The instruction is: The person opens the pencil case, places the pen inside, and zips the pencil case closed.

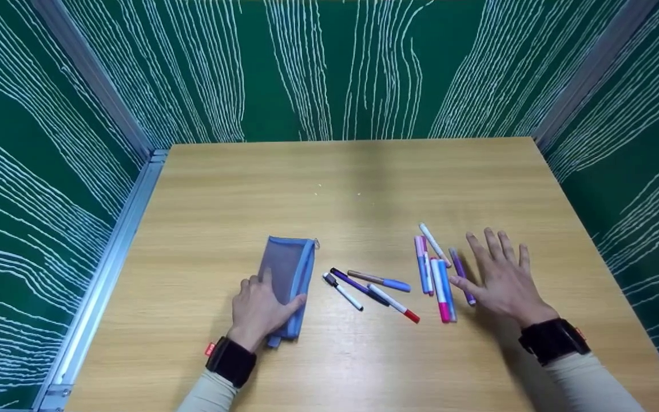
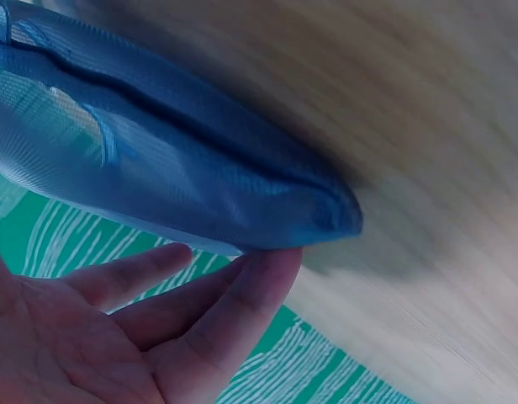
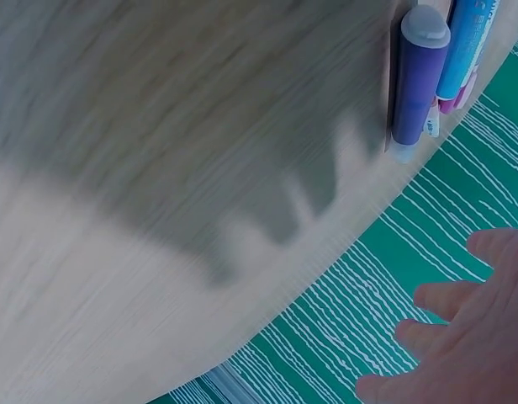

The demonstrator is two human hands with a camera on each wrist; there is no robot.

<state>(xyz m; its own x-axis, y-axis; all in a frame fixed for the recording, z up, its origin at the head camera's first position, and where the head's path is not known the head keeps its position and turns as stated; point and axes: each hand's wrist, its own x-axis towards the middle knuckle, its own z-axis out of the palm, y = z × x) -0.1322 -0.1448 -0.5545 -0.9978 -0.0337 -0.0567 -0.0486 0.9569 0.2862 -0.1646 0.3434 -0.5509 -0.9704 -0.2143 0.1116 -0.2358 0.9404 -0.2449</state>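
Head view: the blue mesh pouch (image 1: 286,260) lies on the wooden table (image 1: 358,189), left of two groups of pens, its long axis running away from the person and its far end leaning slightly right; the blue zipper strip follows the right long side, and the zipper pull (image 1: 317,244) sits at the far right corner. The left hand (image 1: 261,309) rests over the pouch's near left part, loosely open, thumb reaching across toward the right edge; the left wrist view shows relaxed fingers, one fingertip touching the mesh. Just right of the pouch, the small white marker (image 1: 348,296) slants with its black cap toward the far left, while the red-capped marker (image 1: 389,300) points its cap to the near right. Farther right, the pink-capped marker (image 1: 439,286) points its cap toward the person, beside the blue marker (image 1: 447,297). The purple marker (image 1: 463,277) tilts far-left to near-right. Beside it the right hand (image 1: 504,286) is wide open, fingers spread, gripping nothing; whether its thumb touches a marker I cannot tell.
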